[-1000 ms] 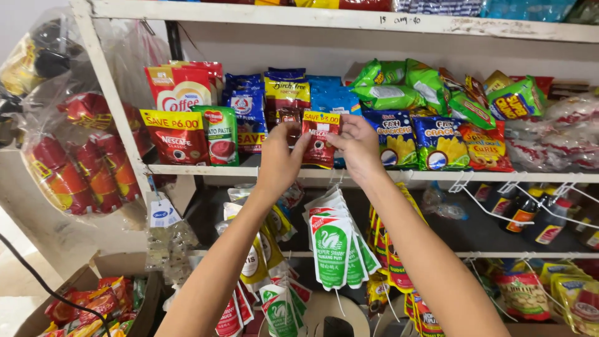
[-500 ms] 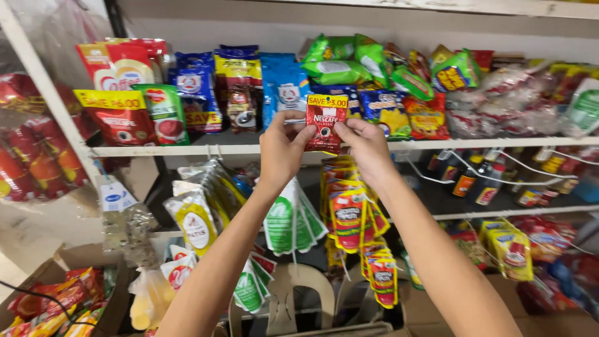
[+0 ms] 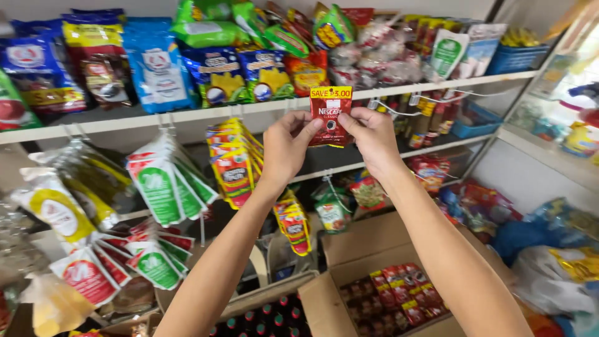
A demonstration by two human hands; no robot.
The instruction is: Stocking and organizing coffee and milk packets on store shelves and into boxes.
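Both hands raise a small red coffee sachet (image 3: pixel 331 116) before the upper shelf edge (image 3: pixel 125 118). The left hand (image 3: pixel 288 145) and right hand (image 3: pixel 372 136) pinch its lower side edges. The sachet stands upright, long axis vertical, printed face outward. It hangs on no hook (image 3: pixel 387 107) yet; placement remains.

A small red sachet (image 3: pixel 331 116) with a yellow top band is hanging upright in front of the white shelf edge (image 3: pixel 187 116), flat face showing, pinched at both side edges.
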